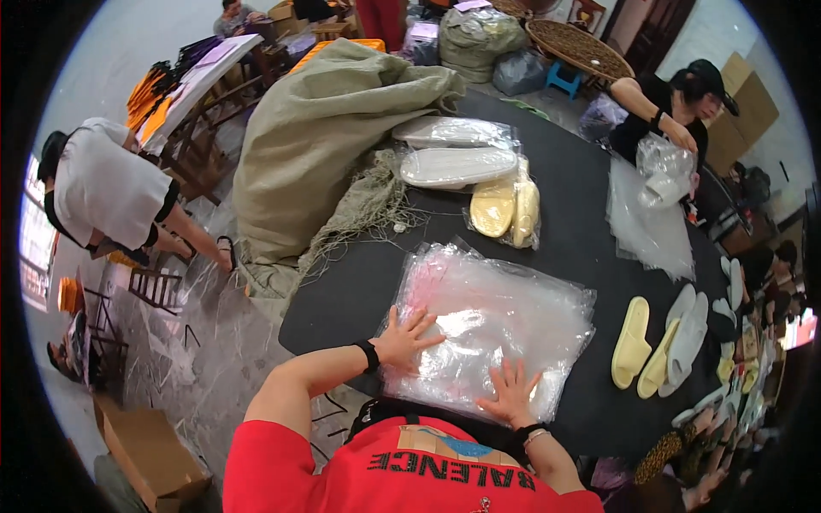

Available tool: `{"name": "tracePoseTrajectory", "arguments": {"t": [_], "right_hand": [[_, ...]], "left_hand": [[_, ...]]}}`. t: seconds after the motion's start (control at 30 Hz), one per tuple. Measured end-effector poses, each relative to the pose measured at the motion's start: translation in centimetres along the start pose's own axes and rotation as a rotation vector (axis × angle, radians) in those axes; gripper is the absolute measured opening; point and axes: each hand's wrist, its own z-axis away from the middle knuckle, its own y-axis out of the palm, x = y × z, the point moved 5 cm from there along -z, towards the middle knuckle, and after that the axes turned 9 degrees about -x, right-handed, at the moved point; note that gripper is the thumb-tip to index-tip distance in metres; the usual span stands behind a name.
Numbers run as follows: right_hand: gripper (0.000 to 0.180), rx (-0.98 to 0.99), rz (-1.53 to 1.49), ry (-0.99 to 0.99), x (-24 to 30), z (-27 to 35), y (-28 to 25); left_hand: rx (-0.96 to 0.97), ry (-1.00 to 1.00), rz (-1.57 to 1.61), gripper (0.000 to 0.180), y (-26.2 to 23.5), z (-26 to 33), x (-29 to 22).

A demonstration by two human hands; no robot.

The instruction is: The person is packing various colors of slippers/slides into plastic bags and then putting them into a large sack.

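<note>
A stack of clear plastic bags (487, 312) lies flat on the dark table in front of me. My left hand (407, 340) rests on its left side with fingers spread. Near the front right of the stack, my right hand (511, 389) presses down, fingers also apart. Neither hand grips anything. Beyond the stack lie bagged white slippers (457, 168) and bagged yellow slippers (493, 208). To the right are loose yellow slippers (631, 342) beside grey ones (684, 346).
A large woven sack (333, 145) bulges over the table's left edge, with frayed threads. Across the table, a co-worker (676, 111) handles a bagged slipper above more clear bags (650, 218). Another person (111, 179) bends down at the left. A cardboard box (154, 453) stands on the floor.
</note>
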Motion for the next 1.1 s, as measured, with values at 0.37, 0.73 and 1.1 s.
{"name": "tracePoseTrajectory", "arguments": {"t": [0.37,0.73,1.1], "right_hand": [[0.066,-0.022,0.236,0.013,-2.6,-1.3,-6.0],[0.069,-0.113,0.078,0.395,-9.4,1.3,-3.1],[0.039,-0.289,-0.382,0.431,-14.8,2.1,-7.1]], "left_hand": [[-0.028,-0.023,-0.043,0.094,-0.3,0.4,-0.6],[0.009,-0.057,-0.037,0.092,0.6,-0.2,-1.2],[0.016,-0.038,0.114,0.061,-1.6,-1.6,-0.1]]}}
